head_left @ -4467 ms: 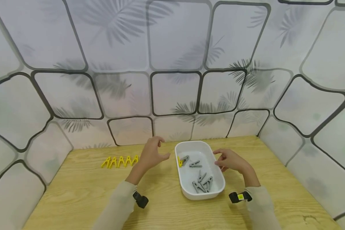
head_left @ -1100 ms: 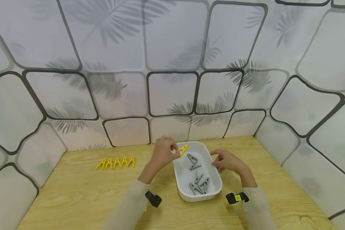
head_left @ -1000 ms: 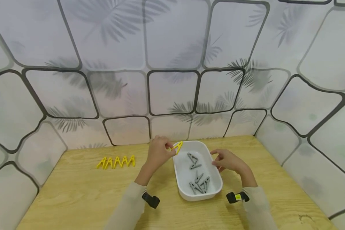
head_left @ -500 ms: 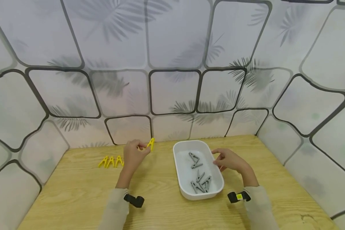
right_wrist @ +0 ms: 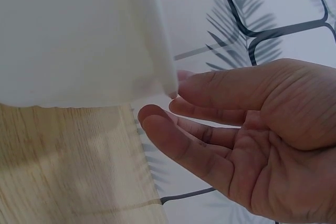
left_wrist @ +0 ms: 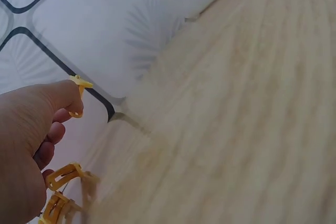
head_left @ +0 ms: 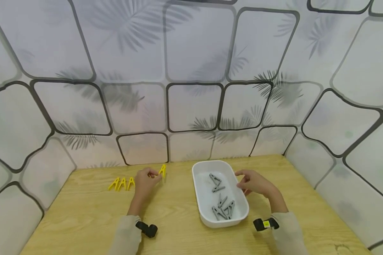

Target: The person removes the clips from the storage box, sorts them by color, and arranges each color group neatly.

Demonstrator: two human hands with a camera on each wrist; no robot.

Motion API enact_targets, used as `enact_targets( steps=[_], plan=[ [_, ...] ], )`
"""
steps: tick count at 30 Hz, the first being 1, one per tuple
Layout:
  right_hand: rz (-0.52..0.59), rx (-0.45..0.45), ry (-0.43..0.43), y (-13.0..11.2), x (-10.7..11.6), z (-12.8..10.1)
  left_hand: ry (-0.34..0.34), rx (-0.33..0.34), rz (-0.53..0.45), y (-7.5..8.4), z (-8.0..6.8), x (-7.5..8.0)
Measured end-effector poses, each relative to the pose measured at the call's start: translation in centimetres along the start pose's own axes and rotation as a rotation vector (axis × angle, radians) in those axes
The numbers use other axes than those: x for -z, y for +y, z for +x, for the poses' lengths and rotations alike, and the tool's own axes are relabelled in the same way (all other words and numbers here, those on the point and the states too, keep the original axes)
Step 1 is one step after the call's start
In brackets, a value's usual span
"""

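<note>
Yellow plastic clothespin [head_left: 162, 170] sits pinched in the left hand [head_left: 144, 183], just left of the white plastic tub [head_left: 200, 170]. Looks light, stiff, probably springy; grab it by the legs. Right hand [head_left: 254, 182] fingers relaxed against the tub's rim.

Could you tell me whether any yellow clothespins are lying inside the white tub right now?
No, the white tub holds only grey clothespins; the yellow ones are on the table, one pinched in the left hand.
</note>
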State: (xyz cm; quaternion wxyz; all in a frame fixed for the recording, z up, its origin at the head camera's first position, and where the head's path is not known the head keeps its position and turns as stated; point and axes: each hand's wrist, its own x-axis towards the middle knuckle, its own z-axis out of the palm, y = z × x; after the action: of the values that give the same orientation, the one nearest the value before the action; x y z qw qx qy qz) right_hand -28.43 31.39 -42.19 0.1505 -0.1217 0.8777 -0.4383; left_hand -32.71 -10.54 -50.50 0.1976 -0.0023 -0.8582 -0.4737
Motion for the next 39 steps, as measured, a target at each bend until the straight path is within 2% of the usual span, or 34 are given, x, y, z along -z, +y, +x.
enact_targets(
  steps=[6, 9, 15, 17, 25, 32, 39],
  plan=[
    [-0.020, -0.006, 0.003, -0.3, -0.2, -0.2, -0.068, 0.020, -0.087, -0.2, -0.8, -0.1],
    [-0.019, -0.007, 0.000, -0.4, -0.2, -0.2, -0.087, 0.026, -0.088, -0.2, -0.9, -0.2],
    [-0.018, -0.001, -0.007, -0.4, -0.2, -0.2, 0.028, -0.019, 0.058, 0.0, -1.0, -0.1],
    [-0.016, -0.003, -0.007, -0.4, -0.2, -0.3, 0.048, -0.006, 0.117, 0.2, -1.0, 0.2],
    [-0.011, 0.014, -0.008, -0.4, -0.2, -0.4, -0.001, 0.058, 0.229, 1.0, -1.2, 1.2],
    [-0.009, 0.006, -0.001, -0.3, -0.2, -0.5, -0.015, 0.050, 0.250, 0.8, -1.5, 1.2],
    [-0.024, 0.002, 0.003, -0.5, -0.2, -0.4, -0.034, 0.072, 0.253, 0.5, -1.6, 1.4]
  ],
)
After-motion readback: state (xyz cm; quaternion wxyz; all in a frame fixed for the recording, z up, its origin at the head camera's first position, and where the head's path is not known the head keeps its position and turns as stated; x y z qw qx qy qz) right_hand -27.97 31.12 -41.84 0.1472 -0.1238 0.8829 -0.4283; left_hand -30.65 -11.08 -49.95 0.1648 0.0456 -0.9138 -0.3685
